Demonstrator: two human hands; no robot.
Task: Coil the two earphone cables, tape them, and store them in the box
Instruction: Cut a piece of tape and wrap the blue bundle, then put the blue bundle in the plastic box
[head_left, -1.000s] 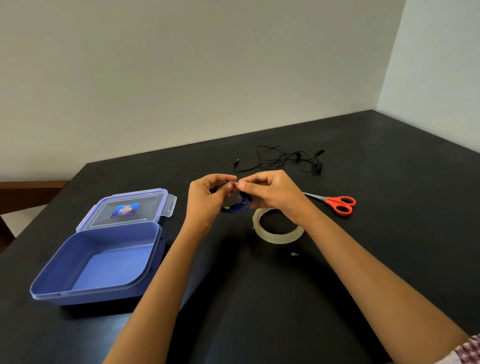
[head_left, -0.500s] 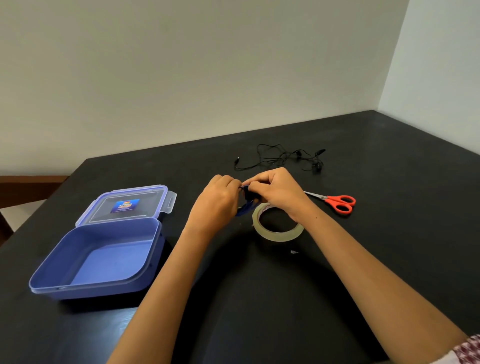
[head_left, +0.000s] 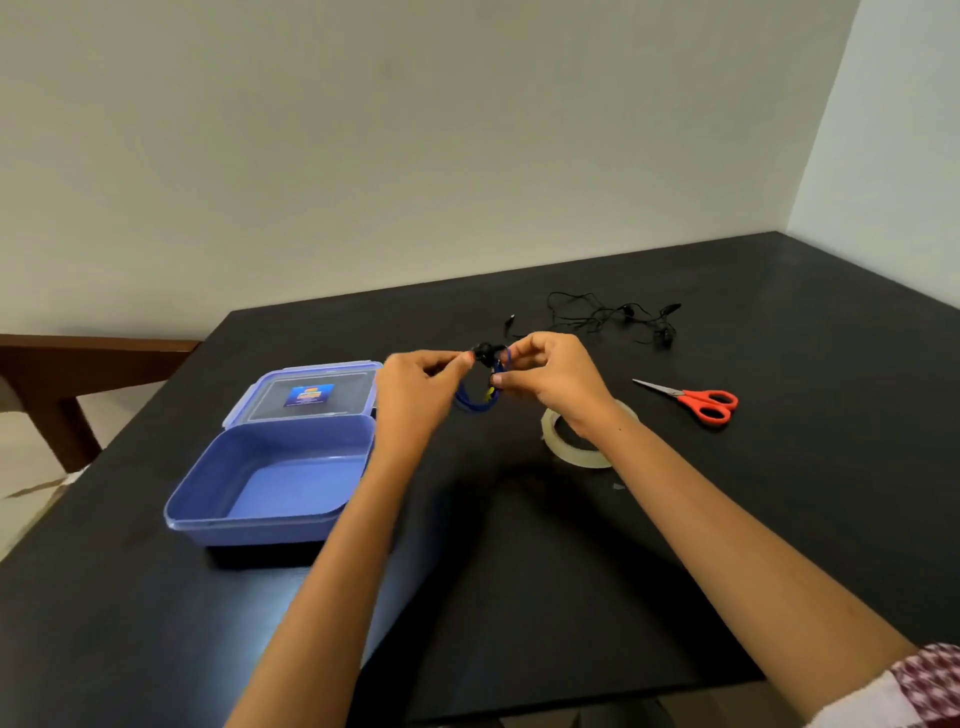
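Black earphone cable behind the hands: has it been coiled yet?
No, the black earphone cable lies in a loose, sprawling tangle on the table.

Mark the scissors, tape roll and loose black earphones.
scissors (head_left: 688, 397): head view, red handle by the pivot.
tape roll (head_left: 576, 458): head view, near side of the rim.
black earphones (head_left: 666, 338): head view, bud at right end.

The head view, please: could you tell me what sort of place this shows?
Likely a room at home: a black table against plain walls, wooden furniture beside it, scissors and tape lying out.
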